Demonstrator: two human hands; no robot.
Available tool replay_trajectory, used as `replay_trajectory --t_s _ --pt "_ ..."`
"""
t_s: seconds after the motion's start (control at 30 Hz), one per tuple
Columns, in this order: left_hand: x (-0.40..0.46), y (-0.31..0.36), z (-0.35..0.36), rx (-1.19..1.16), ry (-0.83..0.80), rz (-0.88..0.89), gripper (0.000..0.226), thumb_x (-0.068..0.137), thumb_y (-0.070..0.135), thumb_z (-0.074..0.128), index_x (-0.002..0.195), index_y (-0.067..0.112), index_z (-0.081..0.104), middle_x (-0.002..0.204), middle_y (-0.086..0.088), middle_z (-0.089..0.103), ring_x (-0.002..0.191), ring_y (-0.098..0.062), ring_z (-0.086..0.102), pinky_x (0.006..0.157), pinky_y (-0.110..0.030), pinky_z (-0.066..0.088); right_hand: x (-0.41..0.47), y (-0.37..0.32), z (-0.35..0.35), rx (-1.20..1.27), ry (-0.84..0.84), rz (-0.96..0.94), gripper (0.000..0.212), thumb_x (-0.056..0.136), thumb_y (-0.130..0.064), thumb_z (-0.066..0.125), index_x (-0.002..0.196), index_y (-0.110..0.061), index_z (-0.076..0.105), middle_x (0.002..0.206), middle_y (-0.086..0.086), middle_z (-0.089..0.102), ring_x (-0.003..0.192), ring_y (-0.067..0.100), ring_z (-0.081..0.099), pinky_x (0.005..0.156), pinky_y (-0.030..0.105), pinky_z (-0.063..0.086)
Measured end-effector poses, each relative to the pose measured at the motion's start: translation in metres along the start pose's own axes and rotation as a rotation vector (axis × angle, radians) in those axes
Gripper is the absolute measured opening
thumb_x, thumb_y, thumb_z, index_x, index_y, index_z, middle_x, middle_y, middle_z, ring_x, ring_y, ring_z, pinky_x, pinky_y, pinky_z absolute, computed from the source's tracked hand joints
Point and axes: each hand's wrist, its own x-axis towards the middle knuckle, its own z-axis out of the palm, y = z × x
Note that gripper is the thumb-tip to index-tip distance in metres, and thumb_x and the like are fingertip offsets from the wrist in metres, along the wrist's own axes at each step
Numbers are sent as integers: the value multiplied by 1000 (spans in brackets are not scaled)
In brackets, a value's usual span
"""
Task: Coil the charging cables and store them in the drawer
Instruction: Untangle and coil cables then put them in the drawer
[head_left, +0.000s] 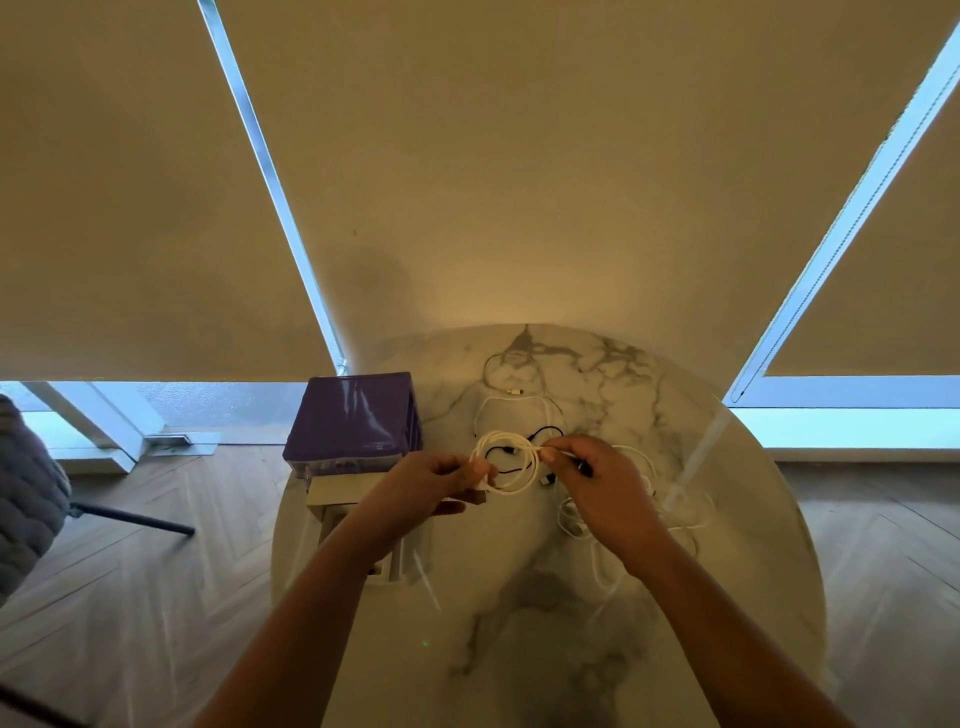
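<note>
At far left of the counter (519, 649) stands a purple drawer unit (353, 421), one drawer (358, 525) pulled open toward the person; its contents cannot be made out. The left hand (431, 486) pinches one side of a white cable coil (506, 465), fingers curled around the loops. The right hand (597, 480) pinches the free end of the same coil. The coil is held above the counter centre. Beneath it lies a black cable (545, 431). Loose white cables lie farther back (514, 402) and at right (670, 506). Judged progress: first coil nearly complete, nothing visibly stored; remaining cables require coiling and storing.
</note>
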Motion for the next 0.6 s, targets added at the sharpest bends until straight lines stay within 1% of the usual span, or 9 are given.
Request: replay_trajectory --t_s 0.07,0.17,0.23,0.3,0.37,0.43,0.5,0.53,0.6 --pt "2 1 -2 130 -30 47 17 92 34 58 106 32 67 91 11 74 85 3 67 87 -23 49 3 1 -1 -84 -10 -33 11 91 -23 61 85 -28 70 80 -14 64 75 -9 55 65 7 39" --pt "8 6 -2 212 -2 148 38 87 28 66 124 29 58 96 10 72 86 2 67 82 -20 51 7 5 0 -245 -69 -96 11 91 -28 60 93 -28 72 85 -9 61 76 1 54 68 16 39" --pt "10 10 -1 241 52 186 27 89 30 63 117 28 63 90 8 72 78 0 67 74 -21 54 9 7 2 -319 -106 -137 14 91 -31 60 98 -27 72 88 -9 59 76 3 52 70 15 39" --pt "13 11 -3 220 132 172 15 91 31 61 101 27 70 84 4 73 77 -9 68 76 -26 57 11 10 3 -345 -116 -203 16 91 -32 60 100 -25 71 89 -11 57 76 2 50 69 13 36" --pt "15 9 -5 190 168 141 13 89 30 63 91 23 73 84 -1 74 81 -18 70 77 -28 58 12 16 4 -378 -112 -270 18 92 -34 58 102 -25 70 89 -10 55 80 3 49 74 19 39" --pt "15 7 -6 160 193 128 12 89 28 63 90 21 74 83 -4 74 75 -16 70 71 -24 58 13 27 4 -459 -123 -295 24 96 -37 50 106 -24 69 94 -7 54 89 9 49 79 24 39" --pt "13 6 -8 104 247 126 11 89 25 63 88 21 73 80 -5 74 67 -11 67 62 -18 55 11 39 4 -566 -126 -272 41 97 -44 36 106 -20 67 100 -3 55 97 15 46 84 25 36" --pt "12 6 -8 69 270 121 11 89 24 63 87 21 73 78 -5 73 64 -10 66 59 -16 54 10 47 4 -641 -110 -272 49 96 -48 29 104 -19 68 102 -2 55 98 16 44 86 26 38" --pt "10 6 -9 20 292 104 10 89 21 64 87 19 73 75 -3 73 61 -9 65 55 -15 52 6 62 4 -785 -58 -296 53 94 -46 25 101 -18 69 104 -1 55 99 17 42 87 31 43"
